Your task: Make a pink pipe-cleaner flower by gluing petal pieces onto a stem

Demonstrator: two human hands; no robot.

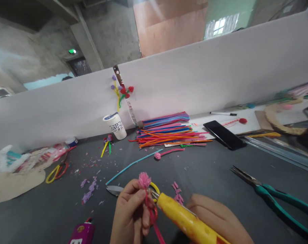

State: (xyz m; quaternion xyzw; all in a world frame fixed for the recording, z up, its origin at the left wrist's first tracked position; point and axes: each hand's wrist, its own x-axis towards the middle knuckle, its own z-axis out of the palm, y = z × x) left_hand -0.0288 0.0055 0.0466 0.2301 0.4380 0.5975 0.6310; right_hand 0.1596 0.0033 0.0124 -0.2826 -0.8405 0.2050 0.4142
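Low in the middle, my left hand [135, 208] pinches a pink pipe-cleaner flower [144, 180], whose darker pink stem runs down to the bottom edge. My right hand [215, 217] is wrapped round a yellow glue gun [188, 218]; its metal nozzle points at the underside of the flower head, close to my left fingers. Whether nozzle and flower touch is hard to tell. Behind my left hand lie scissors [114, 190] with yellow and red handles, partly hidden. Small pink pieces [177, 193] rest on the dark table between the hands.
Coloured pipe cleaners [169, 134] lie at the back beside a white cup [115, 126]. A phone [224, 135] and green-handled pliers [273, 198] are on the right. Another pair of scissors [57, 171], purple scraps [90, 191] and a purple container [82, 234] are on the left.
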